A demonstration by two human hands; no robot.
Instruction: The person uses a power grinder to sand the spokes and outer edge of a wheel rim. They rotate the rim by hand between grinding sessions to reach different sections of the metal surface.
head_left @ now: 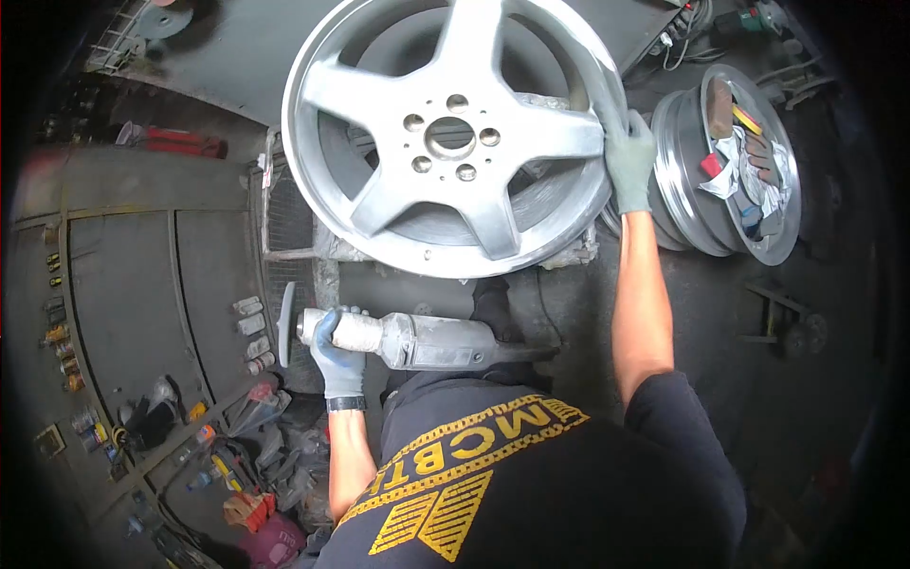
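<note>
A silver five-spoke wheel rim (455, 204) lies face up on a metal frame stand (289, 254). My gloved right hand (628, 161) rests on the rim's right edge, its fingers along the outer lip and partly blurred. Below the wheel, my gloved left hand (338, 356) is wrapped round the neck of a grey power tool (441, 343). The tool lies level across the front of my body, its round disc (286, 324) to the left of my hand and apart from the wheel.
At the right, another rim (682, 171) holds a glove, cloths and a brown block (719, 109). Bags and a red cloth (250, 510) lie at the lower left. A red tool (180, 142) is at the upper left. A cable hangs behind the power tool.
</note>
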